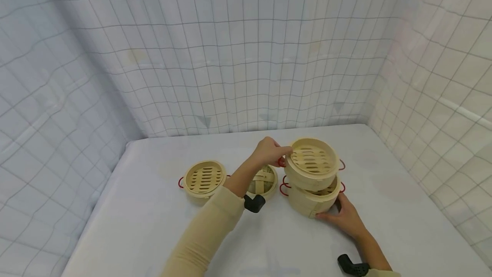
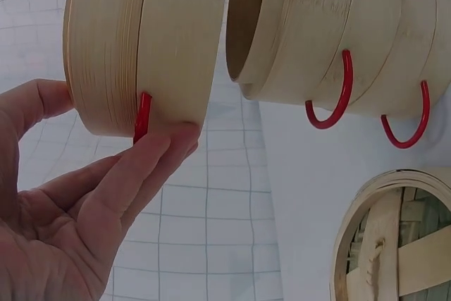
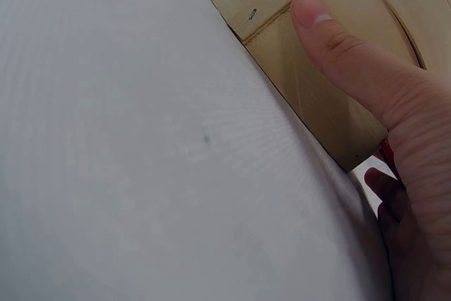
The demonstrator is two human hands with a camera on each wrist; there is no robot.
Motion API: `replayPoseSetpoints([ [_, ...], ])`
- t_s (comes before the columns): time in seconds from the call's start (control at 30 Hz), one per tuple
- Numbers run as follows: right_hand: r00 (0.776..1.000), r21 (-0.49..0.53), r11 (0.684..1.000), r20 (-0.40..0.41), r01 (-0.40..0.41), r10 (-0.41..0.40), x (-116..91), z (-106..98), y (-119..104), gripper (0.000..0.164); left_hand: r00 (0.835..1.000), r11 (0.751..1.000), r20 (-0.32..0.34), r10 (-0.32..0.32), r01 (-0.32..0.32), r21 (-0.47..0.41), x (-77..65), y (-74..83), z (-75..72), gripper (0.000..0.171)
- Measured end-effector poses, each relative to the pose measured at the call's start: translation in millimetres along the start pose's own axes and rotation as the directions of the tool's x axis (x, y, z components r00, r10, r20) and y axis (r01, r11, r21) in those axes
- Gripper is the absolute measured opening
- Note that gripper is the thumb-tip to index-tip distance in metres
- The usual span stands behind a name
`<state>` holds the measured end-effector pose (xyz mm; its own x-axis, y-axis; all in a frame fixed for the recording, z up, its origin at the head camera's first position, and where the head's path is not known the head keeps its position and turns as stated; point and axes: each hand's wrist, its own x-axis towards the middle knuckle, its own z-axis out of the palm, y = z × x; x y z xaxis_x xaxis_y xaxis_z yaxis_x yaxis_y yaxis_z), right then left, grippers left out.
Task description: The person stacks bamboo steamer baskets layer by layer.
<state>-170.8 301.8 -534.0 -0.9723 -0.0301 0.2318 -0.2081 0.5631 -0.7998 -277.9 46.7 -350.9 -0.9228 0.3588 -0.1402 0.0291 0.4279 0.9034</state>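
Note:
My left hand point(image 1: 267, 152) pinches a round bamboo steamer basket point(image 1: 309, 180) by its left side, thumb at the rim and fingers beneath, near a red handle. This basket is tilted above a stack of bamboo steamer baskets point(image 1: 305, 207). In the left wrist view a gap shows between the held basket point(image 2: 176, 47) and the stack point(image 2: 373, 26), which has red handles. My right hand point(image 1: 347, 219) grips the stack low on its near right side. The right wrist view shows that thumb point(image 3: 345, 58) lying along the bottom basket's wall, with the other fingers partly hidden behind.
A woven bamboo lid point(image 1: 264, 181) lies left of the stack, partly behind my left forearm. Farther left, another slatted steamer basket point(image 1: 194, 198) with red handles sits on the white table point(image 1: 146, 225). Grid-patterned white sheets point(image 1: 246, 76) enclose the back and sides.

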Motion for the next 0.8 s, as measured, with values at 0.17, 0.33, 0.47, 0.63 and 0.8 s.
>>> replayPoseSetpoints([
  [0.17,1.000,0.005,1.000,-0.005,0.003,-0.003,-0.4,0.7,-0.5,0.087,1.000,1.000,-0.005,-0.006,0.006,0.011,3.4,0.0,6.7,0.028],
  [0.33,1.000,0.016,1.000,-0.016,0.021,-0.020,-0.6,0.6,0.7,0.085,1.000,1.000,-0.001,0.000,0.000,0.027,5.4,0.6,12.9,0.028],
  [0.47,1.000,0.019,0.999,-0.015,0.026,-0.026,0.5,0.2,2.5,0.086,1.000,0.999,0.009,-0.001,0.000,0.034,5.4,2.7,17.9,0.028],
  [0.63,0.999,0.027,0.999,-0.016,0.038,-0.038,0.5,0.6,4.9,0.085,0.999,0.999,0.032,0.013,-0.014,0.034,3.6,4.9,22.0,0.029],
  [0.8,0.999,0.049,0.998,-0.016,0.045,-0.044,0.2,1.0,4.8,0.083,0.999,0.997,0.044,0.021,-0.024,0.069,2.8,3.2,24.1,0.032],
])
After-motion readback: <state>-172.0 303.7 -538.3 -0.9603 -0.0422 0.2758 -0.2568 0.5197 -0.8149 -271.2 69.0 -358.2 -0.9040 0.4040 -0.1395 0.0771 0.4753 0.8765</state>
